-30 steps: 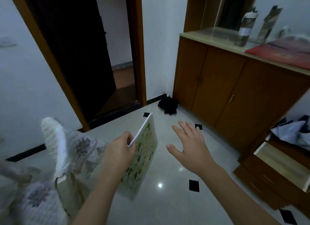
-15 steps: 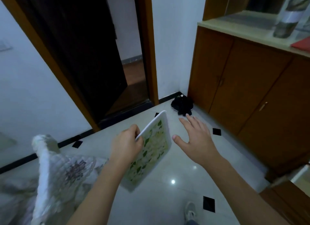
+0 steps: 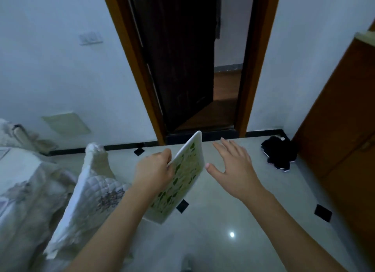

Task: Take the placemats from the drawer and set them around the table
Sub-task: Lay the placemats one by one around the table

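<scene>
pale tiled floor with black diamond insets, white wall, a dark doorway straight ahead, brown cabinets on the right, and a quilted cover draped over something at lower left, maybe a chair or the table. the left hand has its fingers curled round the near edge of the mats, pinching them so they stand on edge, tilted, in the air between the two forearms and well above the floor. the right hand is spread with straight fingers, holding nothing, just beside the mats but apart from them.

risk now: it's a one-edge pinch on what looks like a thin stack, so a loose mat could slide out and drop on the tiles. the free hand looks placed to steady them. black shoes lie by the cabinets, a trip hazard if the walk goes that way.

the mats: white border, rounded corners, green leaf print on pale yellow, fairly stiff. how many, i can't tell.
</scene>
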### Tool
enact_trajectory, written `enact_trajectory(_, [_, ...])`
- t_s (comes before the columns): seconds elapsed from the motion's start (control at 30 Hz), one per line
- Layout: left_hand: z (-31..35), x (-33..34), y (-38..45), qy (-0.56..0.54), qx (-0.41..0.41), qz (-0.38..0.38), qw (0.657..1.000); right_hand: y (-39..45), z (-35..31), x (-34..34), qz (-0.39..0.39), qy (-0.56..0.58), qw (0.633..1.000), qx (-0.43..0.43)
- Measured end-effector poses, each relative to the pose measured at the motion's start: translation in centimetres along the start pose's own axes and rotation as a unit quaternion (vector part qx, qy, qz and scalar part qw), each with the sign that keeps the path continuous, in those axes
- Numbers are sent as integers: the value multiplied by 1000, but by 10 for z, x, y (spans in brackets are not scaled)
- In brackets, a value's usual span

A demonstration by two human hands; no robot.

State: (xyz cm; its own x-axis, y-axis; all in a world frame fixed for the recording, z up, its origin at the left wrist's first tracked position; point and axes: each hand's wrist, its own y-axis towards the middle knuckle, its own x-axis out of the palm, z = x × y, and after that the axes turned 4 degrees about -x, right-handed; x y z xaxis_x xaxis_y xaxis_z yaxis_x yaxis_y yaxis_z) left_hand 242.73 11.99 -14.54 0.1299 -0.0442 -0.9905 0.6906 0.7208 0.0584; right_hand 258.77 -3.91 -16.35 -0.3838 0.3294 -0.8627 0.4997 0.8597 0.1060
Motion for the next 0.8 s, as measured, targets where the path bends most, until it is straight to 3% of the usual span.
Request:
enact_trajectory(0.3, [-49,13,103,-12,-44,-9,999,132,-6,29,-35,-11,998,-55])
enact_trajectory(0.6, [-75,14,259,-6,2,11,1000,285,-13,25,0,-52,997,-56])
enact_trajectory(0.8, [-118,19,321,15,-42,0,999,362,-17,50,-25,-23,997,-72])
